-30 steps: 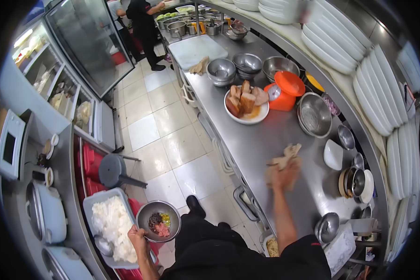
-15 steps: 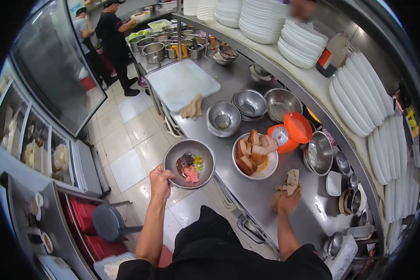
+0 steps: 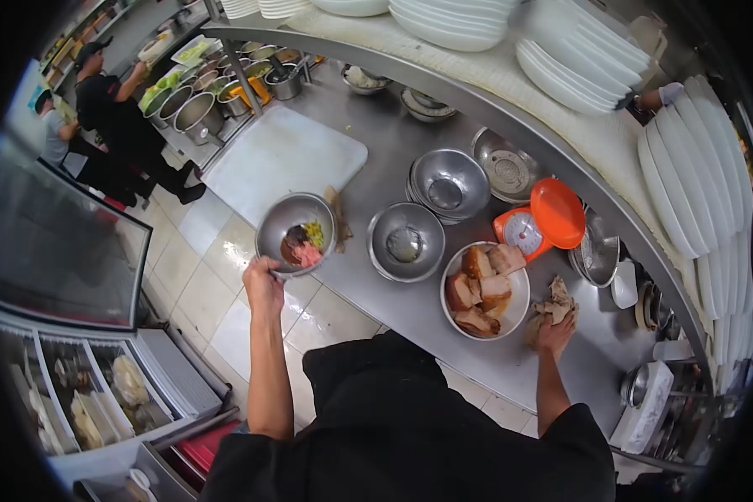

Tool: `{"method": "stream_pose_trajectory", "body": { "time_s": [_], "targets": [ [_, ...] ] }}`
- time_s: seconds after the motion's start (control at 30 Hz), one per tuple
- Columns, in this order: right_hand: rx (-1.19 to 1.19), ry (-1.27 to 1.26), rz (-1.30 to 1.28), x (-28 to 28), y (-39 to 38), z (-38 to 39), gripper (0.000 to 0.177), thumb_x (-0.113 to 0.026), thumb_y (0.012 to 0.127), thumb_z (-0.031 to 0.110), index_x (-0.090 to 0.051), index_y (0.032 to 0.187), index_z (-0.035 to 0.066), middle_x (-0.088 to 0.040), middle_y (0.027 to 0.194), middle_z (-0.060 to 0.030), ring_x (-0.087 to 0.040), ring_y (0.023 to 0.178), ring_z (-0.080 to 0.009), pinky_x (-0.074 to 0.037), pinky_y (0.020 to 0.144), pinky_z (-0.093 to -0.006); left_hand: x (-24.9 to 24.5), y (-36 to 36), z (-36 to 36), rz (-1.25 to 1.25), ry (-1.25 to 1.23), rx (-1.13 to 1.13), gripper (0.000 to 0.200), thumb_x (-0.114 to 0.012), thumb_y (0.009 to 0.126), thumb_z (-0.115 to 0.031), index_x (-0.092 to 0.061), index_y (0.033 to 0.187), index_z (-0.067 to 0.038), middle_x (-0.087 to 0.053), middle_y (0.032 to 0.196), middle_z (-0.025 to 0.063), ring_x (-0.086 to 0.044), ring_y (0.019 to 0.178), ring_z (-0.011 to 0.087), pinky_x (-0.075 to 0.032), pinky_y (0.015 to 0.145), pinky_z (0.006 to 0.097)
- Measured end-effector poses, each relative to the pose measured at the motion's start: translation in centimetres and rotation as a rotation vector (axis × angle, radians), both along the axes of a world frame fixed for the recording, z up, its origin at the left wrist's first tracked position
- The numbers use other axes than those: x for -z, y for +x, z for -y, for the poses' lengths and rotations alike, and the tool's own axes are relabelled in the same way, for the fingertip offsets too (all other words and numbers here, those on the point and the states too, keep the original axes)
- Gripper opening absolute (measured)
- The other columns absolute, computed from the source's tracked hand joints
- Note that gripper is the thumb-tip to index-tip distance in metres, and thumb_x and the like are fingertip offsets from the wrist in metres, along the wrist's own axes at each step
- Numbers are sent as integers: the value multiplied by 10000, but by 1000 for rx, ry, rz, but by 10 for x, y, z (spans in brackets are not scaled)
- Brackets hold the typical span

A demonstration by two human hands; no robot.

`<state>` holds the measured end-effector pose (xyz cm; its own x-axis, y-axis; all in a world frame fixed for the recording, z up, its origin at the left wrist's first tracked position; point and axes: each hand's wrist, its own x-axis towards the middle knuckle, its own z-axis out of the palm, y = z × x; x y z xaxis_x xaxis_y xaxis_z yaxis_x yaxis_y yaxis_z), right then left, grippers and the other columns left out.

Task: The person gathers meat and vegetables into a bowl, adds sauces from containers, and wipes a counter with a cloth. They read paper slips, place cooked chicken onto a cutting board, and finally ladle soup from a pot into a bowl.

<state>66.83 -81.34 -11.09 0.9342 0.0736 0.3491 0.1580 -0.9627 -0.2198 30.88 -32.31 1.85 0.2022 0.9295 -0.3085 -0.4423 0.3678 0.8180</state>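
**kitchen_lurker:** Nearest thing first. Your right hand (image 3: 555, 335) was down on the table (image 3: 510, 364) with the fingers closed around the bottom of a rag (image 3: 552, 305), and the loose end stuck up past them. It looked bunched like that so it wouldn't drag into the white bowl (image 3: 521, 289) just beside it, the one piled with meat chunks (image 3: 479, 289).

**wokhand:** Agreed. Your left hand (image 3: 263, 280) had the steel bowl (image 3: 297, 230) by its near rim, fingers pinched shut on the edge. You held it in the air at the table's near edge, partly over the floor (image 3: 226, 276). It was level enough that the dark, pink and green bits (image 3: 303, 244) sat together in the bottom. I'd guess a one-handed rim grip was plenty for a bowl that lightly loaded.

**kitchen_lurker:** It hung just left of an empty bowl (image 3: 406, 243), with a folded cloth (image 3: 340, 219) right at its far side. Behind those you had a stack of bowls (image 3: 449, 184) and the orange scale (image 3: 537, 224), all close in, probably so you could reach them.

**wokhand:** Further back there was the white cutting board (image 3: 284, 155), then metal tubs (image 3: 197, 109) of ingredients. Plates (image 3: 711, 167) were lined up on the shelf (image 3: 443, 79) above the table. Two other people (image 3: 117, 117) worked at the far end, well apart from you.
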Motion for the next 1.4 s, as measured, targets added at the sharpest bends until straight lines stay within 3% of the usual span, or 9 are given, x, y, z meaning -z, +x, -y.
{"method": "stream_pose_trajectory", "body": {
  "time_s": [0.2,0.3,0.37,0.4,0.8,0.9,1.03,1.3,1.4],
  "targets": [
    [-58,100,-406,-41,0,19,775,-565,770,485,-343,1300,-36,-372,1326,-227,-334,1235,-359,-271,1030,-409,21,22,-143,-19,34,96,48,-482,722,-3,-469,709,-48,-482,635,35,-460,546,130,-388,484,264],
    [148,90,-28,-58,-42,12,613,-615,764,443,-525,1160,-16,-560,1132,-202,-527,1061,-327,-414,891,-388,15,32,-198,6,6,76,59,-493,710,6,-471,679,-39,-476,632,34,-471,555,147,-400,515,279],
    [447,267,78,-77,-74,-19,414,-620,794,399,-645,865,-8,-651,812,-148,-615,726,-291,-466,657,-382,28,31,-242,-30,71,144,36,-493,724,-4,-486,700,-29,-502,639,54,-485,545,157,-432,539,285],
    [490,354,43,-98,-95,-51,410,-611,816,363,-605,660,-16,-597,609,-85,-528,535,-208,-407,522,-369,42,31,-265,-54,80,155,79,-509,731,0,-445,718,-43,-503,660,60,-479,520,146,-455,509,286],
    [64,667,89,-228,-182,-294,144,-645,762,16,-585,888,-21,-566,713,-34,-512,625,-108,-433,616,-243,91,19,-365,-296,37,494,173,-615,768,-150,-483,733,-43,-532,657,57,-529,554,142,-461,454,271],
    [-84,705,141,-241,-181,-314,196,-637,775,16,-603,965,-17,-622,768,-60,-583,718,-125,-470,689,-251,87,6,-380,-614,221,534,326,-693,742,-292,-515,784,-21,-498,650,48,-499,522,121,-416,386,259],
    [-5,305,294,-303,-182,-336,216,-656,769,94,-610,962,7,-631,814,-113,-600,704,-187,-470,668,-298,63,-8,-394,-938,726,225,342,-665,772,-280,-536,895,13,-561,770,104,-526,679,200,-437,638,322],
    [-188,-89,971,-453,-49,-281,356,-646,742,171,-560,1069,64,-532,1104,-156,-483,1032,-344,-392,881,-399,-36,4,-342,-511,826,436,161,-577,857,-167,-553,807,-16,-534,688,9,-478,608,69,-388,529,207],
    [140,-199,928,-492,27,-216,403,-588,794,350,-566,1070,58,-545,1113,-174,-490,1062,-357,-400,885,-422,-38,3,-305,-411,816,481,164,-585,852,-166,-559,802,-11,-542,672,12,-491,591,69,-399,521,201]
  ]
}}
